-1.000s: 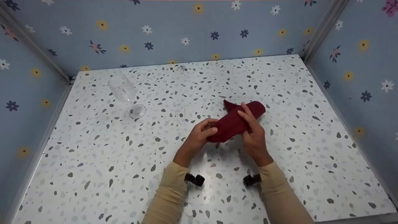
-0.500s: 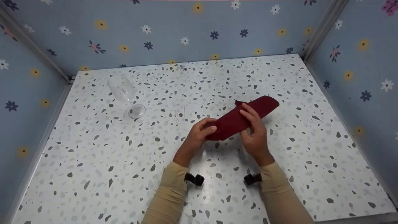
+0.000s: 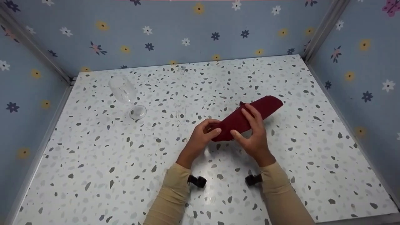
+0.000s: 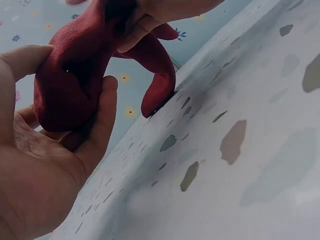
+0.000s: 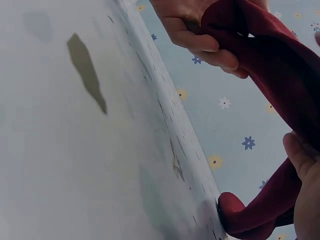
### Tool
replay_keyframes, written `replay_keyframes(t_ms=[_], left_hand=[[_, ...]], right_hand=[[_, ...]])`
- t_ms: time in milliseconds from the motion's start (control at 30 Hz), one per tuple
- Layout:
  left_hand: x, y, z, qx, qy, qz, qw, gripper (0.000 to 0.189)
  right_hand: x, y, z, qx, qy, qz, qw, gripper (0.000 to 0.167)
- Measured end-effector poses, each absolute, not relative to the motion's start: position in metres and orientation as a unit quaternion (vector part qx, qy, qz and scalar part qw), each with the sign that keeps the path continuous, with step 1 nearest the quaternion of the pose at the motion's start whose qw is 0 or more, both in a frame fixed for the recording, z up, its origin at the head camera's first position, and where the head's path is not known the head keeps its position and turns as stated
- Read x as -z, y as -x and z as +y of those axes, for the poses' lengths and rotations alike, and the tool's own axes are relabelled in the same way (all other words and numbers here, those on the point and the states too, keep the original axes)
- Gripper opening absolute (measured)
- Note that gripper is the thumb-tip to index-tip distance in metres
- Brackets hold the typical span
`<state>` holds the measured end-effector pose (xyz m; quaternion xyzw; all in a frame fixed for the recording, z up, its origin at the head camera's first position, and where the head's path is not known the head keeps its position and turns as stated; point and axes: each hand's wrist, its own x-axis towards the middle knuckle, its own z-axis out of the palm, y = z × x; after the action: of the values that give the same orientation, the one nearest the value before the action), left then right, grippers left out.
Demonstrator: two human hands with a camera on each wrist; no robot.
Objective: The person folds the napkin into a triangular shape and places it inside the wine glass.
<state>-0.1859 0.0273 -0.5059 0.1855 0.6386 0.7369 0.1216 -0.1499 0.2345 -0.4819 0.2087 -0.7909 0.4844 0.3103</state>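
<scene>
A dark red cloth napkin (image 3: 232, 123), folded into a loose long roll, slants above the tabletop between both hands. Its near-left end is gripped by my left hand (image 3: 200, 136), thumb on top and fingers underneath. My right hand (image 3: 257, 142) holds the napkin around its middle, fingers over the far side and thumb at the near edge. In the left wrist view, the napkin (image 4: 65, 97) curls hollow between thumb and fingers. From the right wrist, a lower flap of the napkin (image 5: 260, 215) droops down close to the table surface.
A clear stemmed glass (image 3: 122, 90) stands upright at the back left, its round foot on the speckled white table (image 3: 93, 140). Flower-patterned blue panels (image 3: 175, 34) enclose the back and both sides. Each wrist wears a small black camera (image 3: 200, 182).
The napkin's far end has extended to the upper right, and the loose corner behind it has mostly gone from sight. My right thumb has moved left onto the napkin's near edge.
</scene>
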Motion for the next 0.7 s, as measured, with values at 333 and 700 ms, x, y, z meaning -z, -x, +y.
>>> replay_keyframes(t_ms=[333,700], left_hand=[[0.505,0.185,0.026,-0.684,-0.194,0.692,0.123,0.041],[0.507,0.183,0.033,-0.589,-0.191,0.783,0.065,0.049]], right_hand=[[0.504,0.164,0.245,-0.418,-0.208,-0.823,0.324,0.066],[0.506,0.163,0.241,-0.433,-0.193,-0.816,0.330,0.061]])
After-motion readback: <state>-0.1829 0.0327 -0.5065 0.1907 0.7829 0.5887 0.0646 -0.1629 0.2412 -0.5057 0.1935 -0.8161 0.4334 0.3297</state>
